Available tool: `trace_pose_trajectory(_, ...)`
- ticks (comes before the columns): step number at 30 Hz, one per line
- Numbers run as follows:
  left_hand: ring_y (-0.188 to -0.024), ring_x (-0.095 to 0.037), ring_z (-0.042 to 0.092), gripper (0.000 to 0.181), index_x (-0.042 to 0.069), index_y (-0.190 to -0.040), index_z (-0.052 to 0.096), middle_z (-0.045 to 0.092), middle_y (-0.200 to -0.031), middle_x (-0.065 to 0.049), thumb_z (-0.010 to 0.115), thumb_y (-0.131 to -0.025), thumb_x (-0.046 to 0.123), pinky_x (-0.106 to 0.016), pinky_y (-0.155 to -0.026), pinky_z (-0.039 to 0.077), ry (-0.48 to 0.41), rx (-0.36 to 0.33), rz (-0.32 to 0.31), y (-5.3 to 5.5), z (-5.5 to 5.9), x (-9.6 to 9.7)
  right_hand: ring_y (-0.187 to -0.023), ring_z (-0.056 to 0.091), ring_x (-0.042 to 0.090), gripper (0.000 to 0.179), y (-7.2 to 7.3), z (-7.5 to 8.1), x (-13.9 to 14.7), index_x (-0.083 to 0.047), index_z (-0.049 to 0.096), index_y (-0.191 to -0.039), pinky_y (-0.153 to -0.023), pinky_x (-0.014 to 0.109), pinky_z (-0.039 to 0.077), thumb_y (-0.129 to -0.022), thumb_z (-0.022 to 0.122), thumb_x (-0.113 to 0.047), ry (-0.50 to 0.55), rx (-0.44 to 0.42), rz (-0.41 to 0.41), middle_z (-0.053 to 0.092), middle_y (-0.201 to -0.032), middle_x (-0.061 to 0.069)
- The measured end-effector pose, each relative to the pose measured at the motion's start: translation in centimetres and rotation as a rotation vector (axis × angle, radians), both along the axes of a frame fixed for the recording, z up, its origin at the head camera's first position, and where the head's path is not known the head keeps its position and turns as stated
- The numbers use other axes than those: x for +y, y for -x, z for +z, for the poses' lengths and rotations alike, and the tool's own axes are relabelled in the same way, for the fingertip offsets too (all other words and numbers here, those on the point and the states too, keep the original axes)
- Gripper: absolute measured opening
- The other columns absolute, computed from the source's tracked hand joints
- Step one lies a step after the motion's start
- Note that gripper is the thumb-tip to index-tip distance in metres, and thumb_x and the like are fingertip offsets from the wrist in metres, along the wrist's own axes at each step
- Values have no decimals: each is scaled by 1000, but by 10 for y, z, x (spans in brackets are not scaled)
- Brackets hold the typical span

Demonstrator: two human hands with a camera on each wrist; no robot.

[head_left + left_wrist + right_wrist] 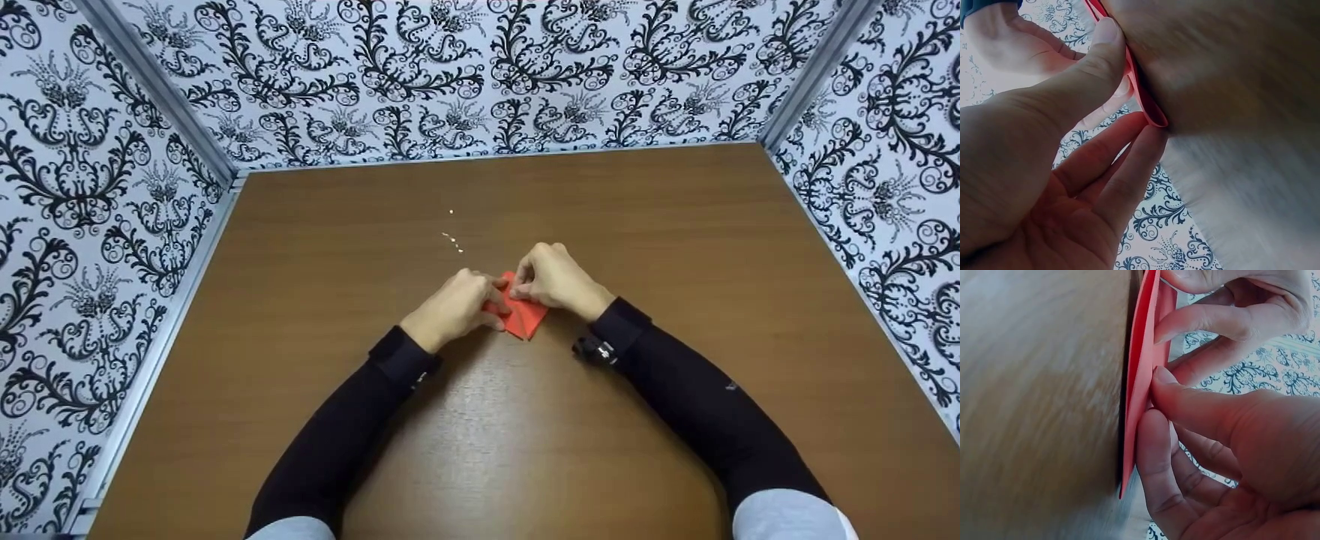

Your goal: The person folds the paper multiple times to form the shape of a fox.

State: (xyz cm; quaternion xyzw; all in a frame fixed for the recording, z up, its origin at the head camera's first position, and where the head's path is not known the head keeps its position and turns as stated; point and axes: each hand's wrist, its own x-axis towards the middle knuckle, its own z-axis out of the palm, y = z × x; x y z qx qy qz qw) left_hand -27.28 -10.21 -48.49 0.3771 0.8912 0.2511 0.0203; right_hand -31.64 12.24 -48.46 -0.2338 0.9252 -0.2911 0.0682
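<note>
A small red sheet of folded paper (531, 319) lies on the wooden table, partly covered by both hands. My left hand (456, 304) holds it from the left side; in the left wrist view its thumb lies on the red paper (1143, 98) and two fingertips touch a rounded fold. From the upper right, my right hand (561, 279) pinches at the paper's upper layer with thumb and index finger. Seen from the right wrist, the red paper (1139, 391) has layers slightly apart, and both hands' fingertips are close together on it.
Several tiny white bits (453, 240) lie on the table (360, 247) beyond the left hand. Walls with a black-and-white floral pattern (465, 75) stand at the back and on both sides. Dark sleeves (697, 397) cover both forearms.
</note>
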Motion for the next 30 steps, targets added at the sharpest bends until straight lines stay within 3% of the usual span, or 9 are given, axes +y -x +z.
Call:
trace_pose_trajectory(10,-147,-35,75,26,5,-113,92,88,-130,-17,99,-93,19,-44,-114,67,-7,-35,7,4,1,-4,-82,71,17,12,-1,2,-4,-14,92,-86,-78,32,55,-96,96,-18,-42,18,-30,88,-88,3)
trace_pose_trajectory(14,-129,-33,83,28,3,-118,90,88,-129,-16,96,-96,19,-43,-106,69,-37,-14,5,9,0,-7,-82,71,17,11,-2,3,-3,-16,92,-85,-78,31,54,-96,96,-17,-38,-3,-43,88,-89,1)
trace_pose_trajectory(18,-111,-30,85,20,2,-119,90,89,-116,-14,91,-102,13,-43,-98,70,-63,34,48,16,-3,-8,-82,71,16,12,-2,2,-2,-17,92,-84,-79,31,55,-95,96,-17,-31,-3,-45,88,-88,1)
trace_pose_trajectory(23,-104,-31,80,17,2,-123,90,87,-108,-16,83,-107,6,-44,-91,69,-45,98,103,25,-5,-8,-78,69,12,13,-2,2,-2,-17,91,-83,-77,29,54,-94,98,-17,-23,1,-45,87,-85,0)
trace_pose_trajectory(30,-95,-31,75,20,5,-127,90,78,-101,-19,81,-109,4,-44,-83,66,0,104,78,32,-3,-7,-75,69,10,15,-3,-1,-3,-17,90,-82,-75,26,55,-94,99,-18,-12,12,-35,86,-82,-2)
